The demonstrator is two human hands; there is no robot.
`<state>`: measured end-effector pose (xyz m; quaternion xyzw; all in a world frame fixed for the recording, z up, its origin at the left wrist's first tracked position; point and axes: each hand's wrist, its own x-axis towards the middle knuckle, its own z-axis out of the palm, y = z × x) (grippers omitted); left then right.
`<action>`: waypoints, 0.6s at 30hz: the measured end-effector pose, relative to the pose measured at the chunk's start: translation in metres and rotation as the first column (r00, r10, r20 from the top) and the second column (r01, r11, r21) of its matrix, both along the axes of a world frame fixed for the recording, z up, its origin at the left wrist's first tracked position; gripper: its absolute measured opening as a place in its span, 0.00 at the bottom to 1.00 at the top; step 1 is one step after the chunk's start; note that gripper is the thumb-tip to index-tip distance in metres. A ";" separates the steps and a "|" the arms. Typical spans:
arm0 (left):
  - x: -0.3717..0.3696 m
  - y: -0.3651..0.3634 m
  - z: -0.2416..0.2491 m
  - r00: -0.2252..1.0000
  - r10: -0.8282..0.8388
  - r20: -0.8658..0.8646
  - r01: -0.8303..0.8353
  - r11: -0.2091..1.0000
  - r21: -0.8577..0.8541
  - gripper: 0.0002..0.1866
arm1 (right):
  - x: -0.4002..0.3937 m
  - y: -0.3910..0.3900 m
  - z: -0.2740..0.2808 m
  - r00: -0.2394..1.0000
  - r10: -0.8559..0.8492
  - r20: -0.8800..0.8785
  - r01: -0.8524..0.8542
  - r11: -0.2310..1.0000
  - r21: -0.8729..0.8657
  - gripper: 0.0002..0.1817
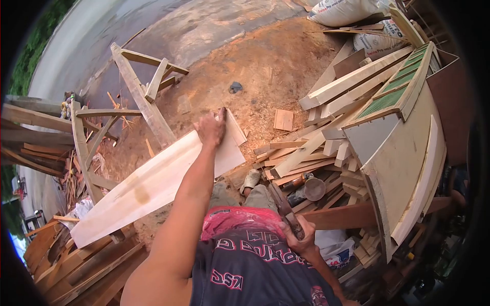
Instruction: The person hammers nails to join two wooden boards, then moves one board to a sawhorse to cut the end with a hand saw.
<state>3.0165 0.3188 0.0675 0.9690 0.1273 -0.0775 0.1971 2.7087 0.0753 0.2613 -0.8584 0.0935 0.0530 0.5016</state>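
A wide, pale wooden board (148,188) lies slanted in front of me, its long edge running down to the lower left. My left hand (211,128) reaches across it, fingers curled over the far end beside a narrow wood strip (236,127). Close to my right thigh, my right hand (301,238) is closed around a long, dark brown tool (286,208); its exact kind I cannot tell. The tool points away from me, clear of the board.
A wooden frame (140,99) stands beyond the board. On the right are stacked lumber (311,153) and a panel with green slats (393,94). A small wood block (284,120) and a dark scrap (235,87) lie on the sawdust-covered ground. Filled sacks (347,11) sit at the back.
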 end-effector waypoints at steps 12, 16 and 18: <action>0.008 0.001 -0.013 1.000 -0.003 -0.022 0.003 1.000 -0.024 0.37 | 0.121 0.057 -0.064 0.993 0.002 0.119 -0.007 0.999 0.040 0.18; 0.001 -0.009 0.000 0.998 0.040 -0.046 -0.039 0.999 0.022 0.35 | -0.004 -0.004 0.030 0.999 -0.001 -0.036 0.001 1.000 -0.013 0.18; 0.004 -0.005 -0.009 0.999 0.038 0.000 -0.038 0.998 0.049 0.33 | -0.053 -0.033 0.076 0.994 -0.011 -0.108 0.012 1.000 0.003 0.14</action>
